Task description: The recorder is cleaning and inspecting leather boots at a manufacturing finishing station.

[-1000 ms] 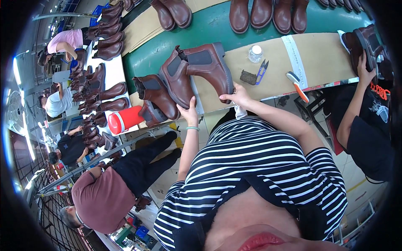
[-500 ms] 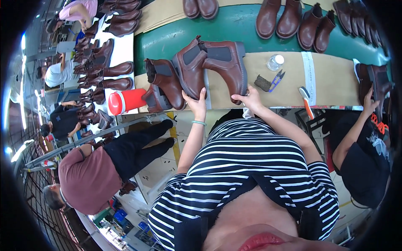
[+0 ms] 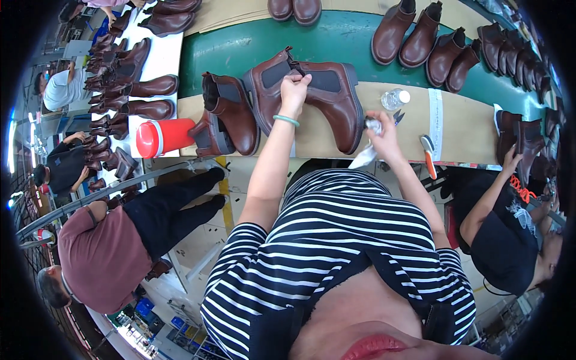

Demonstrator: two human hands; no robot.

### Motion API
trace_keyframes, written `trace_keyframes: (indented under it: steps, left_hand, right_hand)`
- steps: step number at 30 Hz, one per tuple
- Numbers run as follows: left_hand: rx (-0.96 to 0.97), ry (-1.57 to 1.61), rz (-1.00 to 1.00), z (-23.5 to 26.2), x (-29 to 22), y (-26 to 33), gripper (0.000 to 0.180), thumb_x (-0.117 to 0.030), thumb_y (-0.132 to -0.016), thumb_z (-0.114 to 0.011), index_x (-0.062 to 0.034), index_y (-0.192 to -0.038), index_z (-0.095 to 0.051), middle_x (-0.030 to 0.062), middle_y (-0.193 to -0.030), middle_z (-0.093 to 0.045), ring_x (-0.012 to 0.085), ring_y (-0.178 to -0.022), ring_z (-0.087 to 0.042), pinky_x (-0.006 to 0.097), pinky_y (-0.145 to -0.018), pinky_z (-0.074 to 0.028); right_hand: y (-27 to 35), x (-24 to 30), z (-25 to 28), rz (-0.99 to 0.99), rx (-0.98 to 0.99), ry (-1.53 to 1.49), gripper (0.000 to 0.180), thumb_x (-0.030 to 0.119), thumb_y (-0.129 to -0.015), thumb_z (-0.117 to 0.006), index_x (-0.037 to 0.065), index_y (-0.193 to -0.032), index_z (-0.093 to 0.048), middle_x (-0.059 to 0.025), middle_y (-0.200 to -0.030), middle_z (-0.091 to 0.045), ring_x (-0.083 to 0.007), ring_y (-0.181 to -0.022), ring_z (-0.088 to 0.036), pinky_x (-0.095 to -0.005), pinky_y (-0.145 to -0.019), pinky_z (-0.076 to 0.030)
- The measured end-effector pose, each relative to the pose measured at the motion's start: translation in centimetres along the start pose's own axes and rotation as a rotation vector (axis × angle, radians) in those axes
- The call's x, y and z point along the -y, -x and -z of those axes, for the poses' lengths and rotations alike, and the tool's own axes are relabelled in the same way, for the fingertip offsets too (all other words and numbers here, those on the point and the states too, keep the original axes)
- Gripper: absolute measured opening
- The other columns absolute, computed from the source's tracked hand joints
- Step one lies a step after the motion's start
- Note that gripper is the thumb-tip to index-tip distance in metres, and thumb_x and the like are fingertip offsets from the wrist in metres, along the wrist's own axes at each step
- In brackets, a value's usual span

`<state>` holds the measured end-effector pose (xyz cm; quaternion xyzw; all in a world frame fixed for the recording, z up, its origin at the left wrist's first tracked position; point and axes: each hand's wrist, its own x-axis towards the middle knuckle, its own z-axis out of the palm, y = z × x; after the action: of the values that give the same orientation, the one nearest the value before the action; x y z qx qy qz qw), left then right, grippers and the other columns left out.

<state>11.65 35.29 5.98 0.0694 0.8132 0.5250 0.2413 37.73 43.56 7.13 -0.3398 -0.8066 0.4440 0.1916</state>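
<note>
Head view: left hand (image 3: 293, 97) has fingers closed on the brown boot (image 3: 338, 115) at its shaft, toe end nearer, while right hand (image 3: 386, 139), pinching white cloth (image 3: 363, 158), hovers just right of the toe.

Boots (image 3: 341, 120) brn w/ dk gry panels (image 3: 321, 81), shirt (image 3: 354, 210) blk/wht striped.

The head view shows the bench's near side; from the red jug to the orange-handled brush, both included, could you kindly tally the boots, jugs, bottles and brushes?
Brown boots: 4
Red jug: 1
Clear bottle: 1
Orange-handled brush: 1
Total: 7
</note>
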Motion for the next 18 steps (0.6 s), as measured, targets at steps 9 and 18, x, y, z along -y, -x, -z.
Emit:
trace_keyframes:
  steps: [9,18]
  left_hand:
    - [0.145,0.319,0.249,-1.5,-0.5,-1.0,0.021,-0.012,-0.085,-0.067,0.0073,-0.094,-0.065,0.0107,-0.09,-0.067,0.0155,-0.081,-0.059,0.028,-0.078,-0.044]
    - [0.314,0.531,0.212,-0.6,1.2,-1.8,0.016,-0.011,-0.085,-0.065,0.0056,-0.088,-0.065,0.0081,-0.086,-0.064,0.0142,-0.082,-0.055,0.029,-0.078,-0.041]
  right_hand:
    - [-11.7,4.2,-5.3,-0.243,0.113,-0.583,0.027,-0.002,-0.07,-0.07,0.0,-0.097,-0.067,-0.0065,-0.092,-0.068,-0.0136,-0.086,-0.061,-0.0266,-0.075,-0.049]
    - [-14.1,5.3,-8.5,-0.079,0.067,0.297,0.016,0.016,-0.076,-0.066,0.003,-0.083,-0.069,-0.018,-0.094,-0.063,-0.0342,-0.09,-0.062,-0.0436,-0.081,-0.049]
